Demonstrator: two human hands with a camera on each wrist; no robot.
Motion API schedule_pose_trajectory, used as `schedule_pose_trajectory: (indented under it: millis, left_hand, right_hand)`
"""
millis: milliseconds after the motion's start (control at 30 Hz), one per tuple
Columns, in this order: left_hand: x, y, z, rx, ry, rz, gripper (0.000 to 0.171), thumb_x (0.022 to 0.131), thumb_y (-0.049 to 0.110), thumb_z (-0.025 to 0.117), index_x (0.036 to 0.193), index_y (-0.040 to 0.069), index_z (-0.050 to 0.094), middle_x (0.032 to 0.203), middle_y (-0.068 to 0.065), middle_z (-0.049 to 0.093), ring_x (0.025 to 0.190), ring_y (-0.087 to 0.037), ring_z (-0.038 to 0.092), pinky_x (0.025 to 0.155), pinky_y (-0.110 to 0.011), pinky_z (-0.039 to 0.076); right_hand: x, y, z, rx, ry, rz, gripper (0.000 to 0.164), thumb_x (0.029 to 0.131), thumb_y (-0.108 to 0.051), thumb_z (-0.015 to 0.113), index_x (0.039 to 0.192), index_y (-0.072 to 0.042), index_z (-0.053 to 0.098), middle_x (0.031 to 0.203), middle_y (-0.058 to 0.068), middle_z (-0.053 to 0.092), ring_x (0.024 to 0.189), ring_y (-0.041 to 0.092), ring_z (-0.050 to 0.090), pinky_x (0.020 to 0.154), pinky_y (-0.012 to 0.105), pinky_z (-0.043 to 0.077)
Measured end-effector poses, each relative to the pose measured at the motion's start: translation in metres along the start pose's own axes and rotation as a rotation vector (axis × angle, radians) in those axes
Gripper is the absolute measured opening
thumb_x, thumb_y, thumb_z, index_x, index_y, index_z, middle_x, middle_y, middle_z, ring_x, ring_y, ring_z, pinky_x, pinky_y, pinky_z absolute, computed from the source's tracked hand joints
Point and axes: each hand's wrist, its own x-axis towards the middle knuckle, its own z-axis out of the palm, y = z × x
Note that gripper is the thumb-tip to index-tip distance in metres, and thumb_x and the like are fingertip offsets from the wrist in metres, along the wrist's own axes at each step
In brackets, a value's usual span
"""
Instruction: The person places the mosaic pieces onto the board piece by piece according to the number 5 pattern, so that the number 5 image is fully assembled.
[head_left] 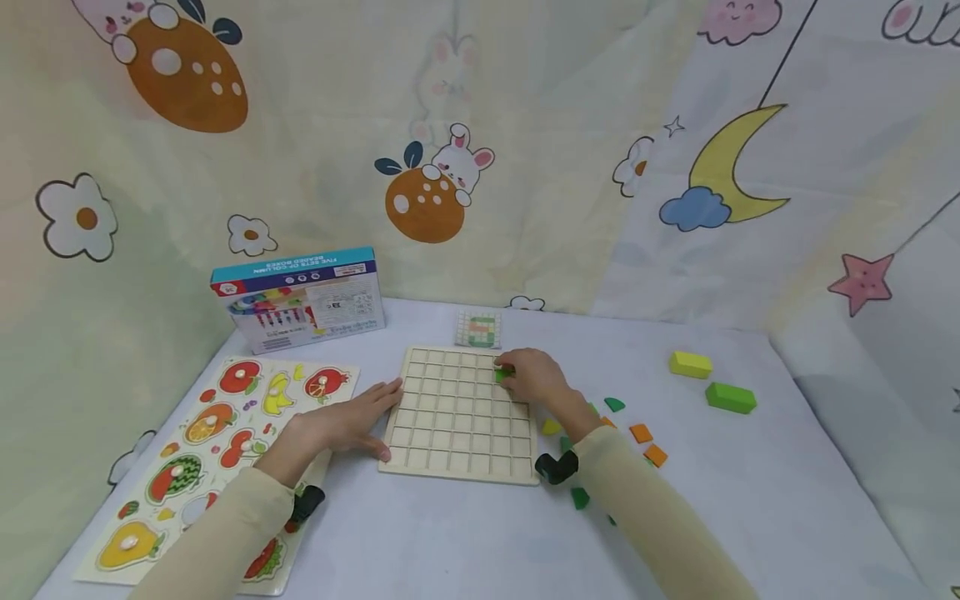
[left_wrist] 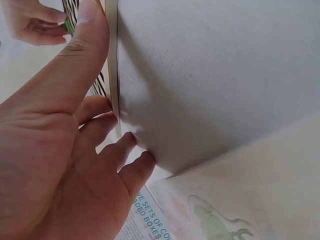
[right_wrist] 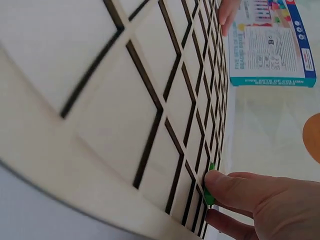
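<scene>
A pale wooden grid board (head_left: 457,417) with square cells lies on the white table. Near its far right corner my right hand (head_left: 534,377) pinches a small green piece (head_left: 502,376) between thumb and fingers. In the right wrist view the green piece (right_wrist: 209,197) is right at the grid's cells under the thumb. My left hand (head_left: 358,421) rests along the board's left edge with fingers spread. The left wrist view shows its thumb (left_wrist: 85,45) lying over the board's edge. Behind the board stands a small card (head_left: 478,330) with a coloured grid pattern.
A fruit picture board (head_left: 247,492) lies at the left, with a bead box (head_left: 300,300) behind it. Orange pieces (head_left: 656,455), green pieces (head_left: 580,498) and a yellow piece (head_left: 551,427) are scattered around my right forearm. Yellow (head_left: 691,364) and green (head_left: 731,397) blocks sit farther right.
</scene>
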Motion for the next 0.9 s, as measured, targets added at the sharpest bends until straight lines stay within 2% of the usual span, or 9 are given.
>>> schedule_pose_trajectory:
  millis: [200, 333, 467, 567, 667, 800, 900]
  left_hand:
    - [-0.002, 0.001, -0.003, 0.007, -0.001, 0.010, 0.103, 0.076, 0.038, 0.078, 0.155, 0.005, 0.020, 0.164, -0.013, 0.008, 0.151, -0.038, 0.006, 0.118, -0.057, 0.020]
    - [-0.001, 0.001, -0.002, -0.007, -0.005, 0.006, 0.104, 0.075, 0.037, 0.079, 0.155, 0.006, 0.020, 0.164, -0.013, 0.008, 0.151, -0.038, 0.006, 0.118, -0.057, 0.020]
    - [0.000, 0.002, 0.000, -0.016, -0.016, -0.005, 0.104, 0.076, 0.037, 0.079, 0.155, 0.007, 0.019, 0.164, -0.012, 0.007, 0.151, -0.037, 0.005, 0.118, -0.057, 0.019]
    - [0.001, 0.001, 0.000, -0.011, -0.018, -0.009, 0.104, 0.076, 0.037, 0.079, 0.155, 0.008, 0.019, 0.165, -0.011, 0.006, 0.151, -0.036, 0.005, 0.118, -0.057, 0.020]
    - [0.001, 0.001, -0.001, -0.007, -0.014, -0.015, 0.104, 0.076, 0.037, 0.079, 0.155, 0.008, 0.019, 0.165, -0.011, 0.006, 0.151, -0.036, 0.004, 0.118, -0.057, 0.020]
    - [0.001, 0.001, -0.002, -0.008, -0.012, -0.026, 0.105, 0.075, 0.037, 0.080, 0.155, 0.009, 0.018, 0.165, -0.011, 0.006, 0.151, -0.036, 0.005, 0.118, -0.058, 0.020]
    - [0.002, 0.000, -0.001, -0.015, -0.013, -0.022, 0.105, 0.075, 0.037, 0.080, 0.156, 0.008, 0.018, 0.165, -0.012, 0.006, 0.151, -0.037, 0.004, 0.118, -0.058, 0.020]
  right_hand:
    - [-0.002, -0.001, 0.002, 0.023, 0.052, 0.005, 0.034, 0.087, -0.020, 0.073, 0.120, -0.016, 0.069, 0.113, 0.002, 0.072, 0.105, 0.022, 0.064, 0.090, 0.039, 0.053]
    - [-0.005, 0.004, 0.000, 0.095, 0.013, 0.046, 0.039, 0.089, -0.023, 0.070, 0.128, -0.018, 0.064, 0.122, 0.001, 0.069, 0.113, 0.023, 0.062, 0.094, 0.040, 0.051]
    - [-0.016, 0.024, -0.012, 0.186, -0.006, 0.076, 0.041, 0.094, -0.023, 0.064, 0.134, -0.018, 0.059, 0.126, 0.002, 0.066, 0.116, 0.023, 0.059, 0.096, 0.042, 0.050]
    - [-0.030, 0.048, -0.024, 0.182, 0.007, 0.060, 0.039, 0.094, -0.018, 0.063, 0.132, -0.013, 0.060, 0.125, 0.005, 0.066, 0.114, 0.025, 0.060, 0.096, 0.044, 0.050]
    - [-0.044, 0.069, -0.032, 0.157, -0.032, 0.065, 0.040, 0.093, -0.015, 0.064, 0.132, -0.011, 0.060, 0.124, 0.008, 0.066, 0.112, 0.026, 0.060, 0.098, 0.046, 0.049]
    - [-0.057, 0.085, -0.032, 0.167, -0.109, 0.080, 0.043, 0.090, -0.016, 0.067, 0.132, -0.012, 0.060, 0.124, 0.006, 0.066, 0.111, 0.025, 0.059, 0.100, 0.046, 0.048]
    - [-0.063, 0.088, -0.028, 0.195, -0.121, 0.058, 0.045, 0.087, -0.015, 0.070, 0.131, -0.012, 0.061, 0.120, 0.005, 0.067, 0.108, 0.023, 0.059, 0.099, 0.046, 0.048]
